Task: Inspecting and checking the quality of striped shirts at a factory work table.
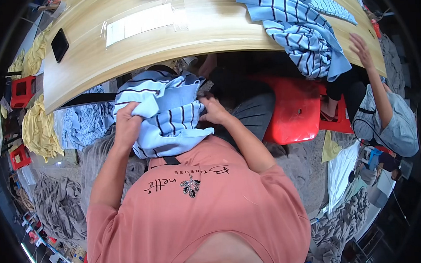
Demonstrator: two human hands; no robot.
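Observation:
A light blue knit garment [177,116] with dark stripes lies bunched over my lap, just below the table's near edge. My left hand [128,123] is closed on a folded blue part at the garment's left side. At its right side, my right hand [213,110] has its fingers bent round the cloth edge, with the fingertips partly hidden. The garment's plain blue band hangs down toward my waist.
A pale wooden table [215,32] curves across the front, bearing a phone [60,45], a taped paper sheet [140,25] and more striped blue garments [300,29]. A red stool [292,111] stands at right. Beyond it a co-worker's hand [361,49] is raised. Yellow [41,129] and grey cloth piles [58,204] lie left.

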